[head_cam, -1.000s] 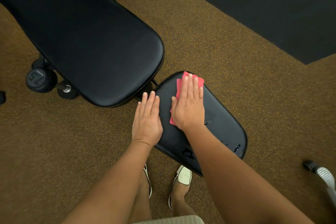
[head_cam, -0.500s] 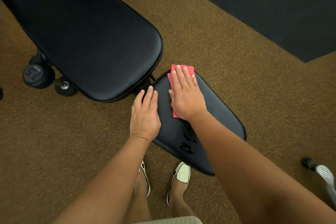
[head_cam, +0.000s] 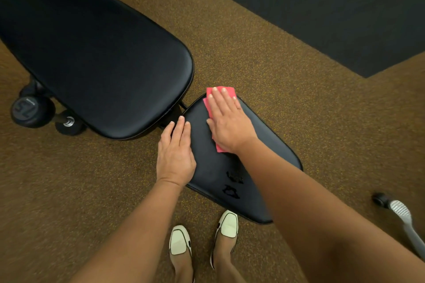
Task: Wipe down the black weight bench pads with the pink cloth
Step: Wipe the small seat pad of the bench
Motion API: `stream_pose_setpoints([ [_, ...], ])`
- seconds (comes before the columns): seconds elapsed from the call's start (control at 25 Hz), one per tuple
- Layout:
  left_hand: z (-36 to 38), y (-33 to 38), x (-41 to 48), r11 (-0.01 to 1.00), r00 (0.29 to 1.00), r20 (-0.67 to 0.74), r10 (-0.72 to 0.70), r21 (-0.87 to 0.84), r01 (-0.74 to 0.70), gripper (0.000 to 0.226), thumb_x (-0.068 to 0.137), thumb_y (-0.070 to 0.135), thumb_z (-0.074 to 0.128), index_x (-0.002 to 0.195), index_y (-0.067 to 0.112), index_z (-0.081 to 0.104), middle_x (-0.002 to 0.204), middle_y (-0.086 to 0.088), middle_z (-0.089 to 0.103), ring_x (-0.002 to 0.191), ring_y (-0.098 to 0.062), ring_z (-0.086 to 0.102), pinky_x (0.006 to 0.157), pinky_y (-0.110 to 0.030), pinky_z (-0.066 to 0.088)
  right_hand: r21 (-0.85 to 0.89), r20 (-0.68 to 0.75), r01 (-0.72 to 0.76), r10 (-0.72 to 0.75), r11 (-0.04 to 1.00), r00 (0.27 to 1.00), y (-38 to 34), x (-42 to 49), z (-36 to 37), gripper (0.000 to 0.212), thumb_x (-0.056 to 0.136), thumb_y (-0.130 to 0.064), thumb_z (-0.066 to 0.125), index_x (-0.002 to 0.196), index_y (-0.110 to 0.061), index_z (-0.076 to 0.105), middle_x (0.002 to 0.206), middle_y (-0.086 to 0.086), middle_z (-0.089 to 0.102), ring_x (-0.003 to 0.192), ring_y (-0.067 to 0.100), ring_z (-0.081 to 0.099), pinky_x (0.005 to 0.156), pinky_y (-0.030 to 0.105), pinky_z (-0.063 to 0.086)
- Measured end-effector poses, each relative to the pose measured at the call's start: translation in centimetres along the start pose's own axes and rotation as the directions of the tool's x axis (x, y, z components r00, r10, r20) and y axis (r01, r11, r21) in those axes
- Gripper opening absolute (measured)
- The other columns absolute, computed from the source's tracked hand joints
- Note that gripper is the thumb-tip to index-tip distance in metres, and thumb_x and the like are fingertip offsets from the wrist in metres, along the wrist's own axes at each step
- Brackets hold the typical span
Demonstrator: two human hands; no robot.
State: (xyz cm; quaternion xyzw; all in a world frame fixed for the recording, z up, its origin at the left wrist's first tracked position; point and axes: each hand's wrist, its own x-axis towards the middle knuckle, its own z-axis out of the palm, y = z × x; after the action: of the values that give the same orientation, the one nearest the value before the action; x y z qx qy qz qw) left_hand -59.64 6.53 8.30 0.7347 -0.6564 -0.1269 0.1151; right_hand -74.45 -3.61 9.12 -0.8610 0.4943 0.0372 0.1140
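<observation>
Flat, right hand (head_cam: 227, 122) fingers (head_cam: 220, 99) straight, pressing pink cloth (head_cam: 219, 91) on seat pad (head_cam: 264, 135)

Round black dumbbell head (head_cam: 32, 108), far left of view: a pale two-digit number on its flat end face, seen upside down. One digit is a 5. The other reads as 2 or 7; cannot settle which. A short line of small print beside the number, too small to read.

Small black padded seat (head_cam: 264, 145): two glossy dark marks (head_cam: 232, 188) toward its near end. Shapes only, no letters made out.

Nothing else legible.
</observation>
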Motion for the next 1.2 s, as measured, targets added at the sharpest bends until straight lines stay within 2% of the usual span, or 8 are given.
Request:
stream_pose_setpoints([
  [0.2, 0.0, -0.2, -0.1, 1.0, 1.0, 0.009, 0.006, 0.011, -0.006, 0.056, 0.085, 0.005, 0.054, 0.14, 0.003, 0.044, 0.15, -0.012, 0.04, 0.133, -0.032, 0.034, 0.101, -0.049, 0.041, 0.156, -0.077, -0.512, 0.528, 0.844, 0.846, -2.5, -3.0, 1.2, 0.071, 0.099, -0.041, 0.03, 0.151, 0.001, 0.004, 0.159, 0.021, 0.003, 0.147, 0.036, -0.003, 0.119, 0.048, 0.002],
  [0.28, 0.0, -0.2, 0.0, 1.0, 1.0, 0.011, -0.003, 0.01, 0.003, 0.057, 0.085, 0.005, 0.056, 0.14, 0.004, 0.044, 0.15, -0.012, 0.04, 0.133, -0.032, 0.035, 0.1, -0.049, 0.042, 0.09, -0.08, -0.451, 0.457, 0.888, 0.886, -3.5, -4.4, 1.8, 0.07, 0.098, -0.042, 0.027, 0.151, 0.002, 0.011, 0.158, 0.023, 0.007, 0.146, 0.039, 0.0, 0.119, 0.05, 0.003],
  [0.44, -0.2, 0.0, 0.0, 1.0, 1.0, 0.023, 0.008, 0.008, -0.008, 0.058, 0.083, 0.005, 0.057, 0.14, 0.003, 0.045, 0.15, -0.013, 0.041, 0.133, -0.033, 0.036, 0.099, -0.05, 0.043, -0.03, -0.085, -0.034, 0.032, 0.999, 0.996, -0.4, -5.3, 1.7, 0.065, 0.099, -0.041, 0.02, 0.15, -0.001, 0.019, 0.159, 0.018, 0.013, 0.147, 0.032, 0.004, 0.118, 0.05, 0.014],
  [0.56, -0.2, -0.1, 0.1, 1.0, 0.999, 0.036, 0.011, 0.019, -0.012, 0.059, 0.083, 0.005, 0.056, 0.141, 0.004, 0.043, 0.151, -0.012, 0.039, 0.136, -0.032, 0.035, 0.103, -0.049, 0.04, 0.054, -0.119, -0.242, 0.247, 0.969, 0.962, 0.2, -5.7, 1.7, 0.066, 0.099, -0.04, 0.022, 0.151, 0.0, 0.014, 0.159, 0.017, 0.01, 0.148, 0.031, 0.002, 0.119, 0.048, 0.01],
  [0.68, -0.1, -0.3, 0.0, 1.0, 0.999, 0.032, 0.014, 0.025, -0.014, 0.056, 0.087, 0.007, 0.051, 0.142, 0.004, 0.041, 0.152, -0.013, 0.037, 0.139, -0.031, 0.033, 0.106, -0.048, 0.038, 0.146, -0.113, -0.57, 0.586, 0.809, 0.803, -2.4, -6.3, 2.1, 0.071, 0.096, -0.042, 0.022, 0.15, 0.004, 0.013, 0.158, 0.024, 0.009, 0.146, 0.038, 0.004, 0.118, 0.051, 0.009],
  [0.92, 0.0, -0.2, 0.0, 0.996, 0.996, 0.067, 0.059, 0.069, -0.063, 0.058, 0.096, 0.034, 0.03, 0.146, 0.003, 0.035, 0.156, -0.015, 0.027, 0.146, -0.029, 0.02, 0.117, -0.046, 0.023, 0.009, -0.105, -0.176, 0.176, 0.984, 0.979, -0.1, -6.8, 1.9, 0.07, 0.097, -0.044, 0.027, 0.151, -0.002, 0.015, 0.16, 0.016, 0.009, 0.148, 0.03, -0.001, 0.119, 0.048, 0.007],
  [1.12, -0.3, -0.2, -0.4, 0.973, 0.983, 0.145, 0.117, 0.18, -0.142, 0.074, 0.093, 0.051, 0.03, 0.15, 0.004, 0.025, 0.159, -0.019, 0.017, 0.148, -0.033, 0.013, 0.117, -0.049, 0.019, 0.167, -0.123, -0.602, 0.622, 0.781, 0.773, -2.2, -8.0, 2.5, 0.072, 0.096, -0.043, 0.028, 0.151, 0.0, 0.011, 0.158, 0.022, 0.008, 0.147, 0.037, 0.002, 0.119, 0.051, 0.008],
  [1.2, -0.4, -0.1, -0.4, 0.968, 0.981, 0.158, 0.114, 0.205, -0.146, 0.077, 0.092, 0.053, 0.03, 0.15, 0.003, 0.024, 0.158, -0.021, 0.016, 0.147, -0.034, 0.013, 0.117, -0.051, 0.02, 0.11, -0.094, -0.531, 0.54, 0.84, 0.836, -3.2, -8.5, 2.7, 0.072, 0.095, -0.043, 0.025, 0.15, 0.001, 0.013, 0.158, 0.023, 0.008, 0.146, 0.039, 0.001, 0.118, 0.052, 0.007],
])
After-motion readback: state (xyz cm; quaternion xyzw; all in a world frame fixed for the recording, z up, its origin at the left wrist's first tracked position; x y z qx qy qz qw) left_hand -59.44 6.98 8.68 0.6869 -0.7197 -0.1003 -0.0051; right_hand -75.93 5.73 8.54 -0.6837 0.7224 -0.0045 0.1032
